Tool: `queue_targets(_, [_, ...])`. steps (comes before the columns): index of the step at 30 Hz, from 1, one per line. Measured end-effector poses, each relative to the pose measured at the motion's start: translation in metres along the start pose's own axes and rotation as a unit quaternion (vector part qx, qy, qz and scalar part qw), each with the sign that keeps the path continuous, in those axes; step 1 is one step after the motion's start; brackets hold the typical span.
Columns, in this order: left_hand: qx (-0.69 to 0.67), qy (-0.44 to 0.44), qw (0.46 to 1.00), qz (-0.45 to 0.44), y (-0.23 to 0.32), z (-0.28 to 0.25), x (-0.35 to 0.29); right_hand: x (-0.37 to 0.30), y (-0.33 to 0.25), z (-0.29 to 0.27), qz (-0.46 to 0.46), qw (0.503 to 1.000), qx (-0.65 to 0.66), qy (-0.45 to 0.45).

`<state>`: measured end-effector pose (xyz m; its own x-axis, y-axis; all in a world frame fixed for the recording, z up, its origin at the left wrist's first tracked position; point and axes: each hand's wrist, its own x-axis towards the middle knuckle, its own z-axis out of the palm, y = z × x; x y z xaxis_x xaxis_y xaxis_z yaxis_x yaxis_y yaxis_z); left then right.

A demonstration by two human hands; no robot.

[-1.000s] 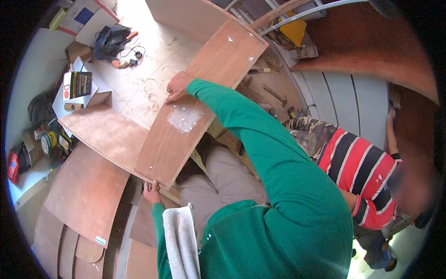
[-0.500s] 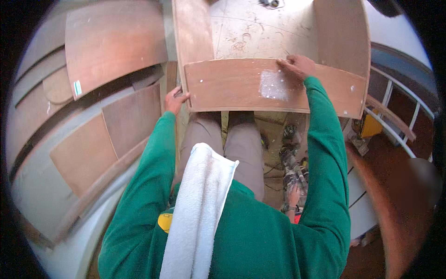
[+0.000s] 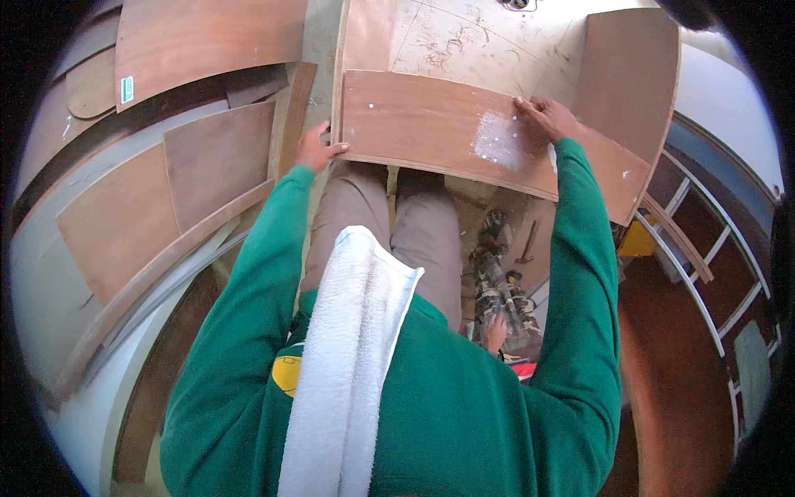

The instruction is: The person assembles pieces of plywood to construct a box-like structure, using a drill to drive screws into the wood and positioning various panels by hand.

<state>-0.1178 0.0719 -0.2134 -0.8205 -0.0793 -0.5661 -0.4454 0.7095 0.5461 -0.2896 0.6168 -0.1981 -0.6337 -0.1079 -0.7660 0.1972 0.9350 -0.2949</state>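
A large open wooden box (image 3: 414, 116) of reddish-brown board spans the space ahead of me, its near wall facing up toward me. That wall carries a whitish speckled patch (image 3: 499, 142) and a few white dots. At the box's left near corner, my left hand (image 3: 317, 149) grips the edge, thumb on the near side. My right hand (image 3: 548, 120) is hooked over the near wall's top edge, right of its middle, with fingers bent above the patch. Scribbled brown marks show on the pale surface within the box. A white towel (image 3: 348, 356) hangs down my green-sleeved front.
Wooden panels (image 3: 207, 37) lean along the left. Close by on the right, below the box, are another person's camouflage-clad legs (image 3: 493, 286) and a hand (image 3: 495, 333). A pale metal ladder-like frame (image 3: 704, 269) and a yellow object (image 3: 638, 238) are farther right.
The box now lies more slanted in view, its right end lower than its left. My hands keep their places on it. The whole view has shifted, and the other person's hand appears farther left.
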Motion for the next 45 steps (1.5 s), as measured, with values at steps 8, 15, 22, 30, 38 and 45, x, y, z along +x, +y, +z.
queue_targets(8, [-0.176,-0.015,0.982,-0.071,-0.026,0.007,-0.015,-0.005,-0.013,-0.003,-0.031,0.998,0.035,0.029])
queue_targets(15, [-0.086,0.043,0.993,-0.071,-0.054,0.019,-0.032,0.018,-0.014,0.002,-0.102,0.994,0.022,-0.018])
queue_targets(22, [-0.058,0.248,0.967,-0.015,0.026,0.007,-0.066,-0.027,-0.03,-0.015,-0.088,0.993,0.023,0.078])
queue_targets(30, [-0.212,0.232,0.949,0.02,0.07,-0.101,-0.138,-0.111,-0.098,-0.039,-0.243,0.937,0.161,0.192])
queue_targets(38, [-0.265,0.201,0.935,0.123,0.093,-0.253,-0.235,-0.204,-0.195,-0.05,-0.315,0.889,-0.004,0.333])
queue_targets(45, [-0.372,0.309,0.858,0.173,0.044,-0.324,-0.343,-0.276,-0.334,-0.039,-0.446,0.815,0.032,0.369])
